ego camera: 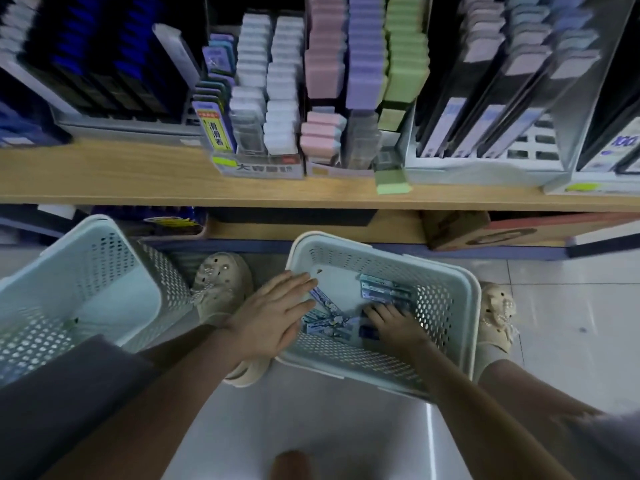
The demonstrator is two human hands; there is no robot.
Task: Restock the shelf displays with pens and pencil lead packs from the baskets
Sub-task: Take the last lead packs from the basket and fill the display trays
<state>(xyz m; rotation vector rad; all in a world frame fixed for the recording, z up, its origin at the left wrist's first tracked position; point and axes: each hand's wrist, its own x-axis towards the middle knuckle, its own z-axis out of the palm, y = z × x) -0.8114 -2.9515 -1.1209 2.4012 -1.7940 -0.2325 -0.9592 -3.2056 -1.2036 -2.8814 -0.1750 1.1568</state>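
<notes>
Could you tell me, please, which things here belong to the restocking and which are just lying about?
Job in hand:
basket with packs
blue packs
other basket
shelf displays
left hand
right hand

Lying about:
cardboard box under the shelf
beige clogs
</notes>
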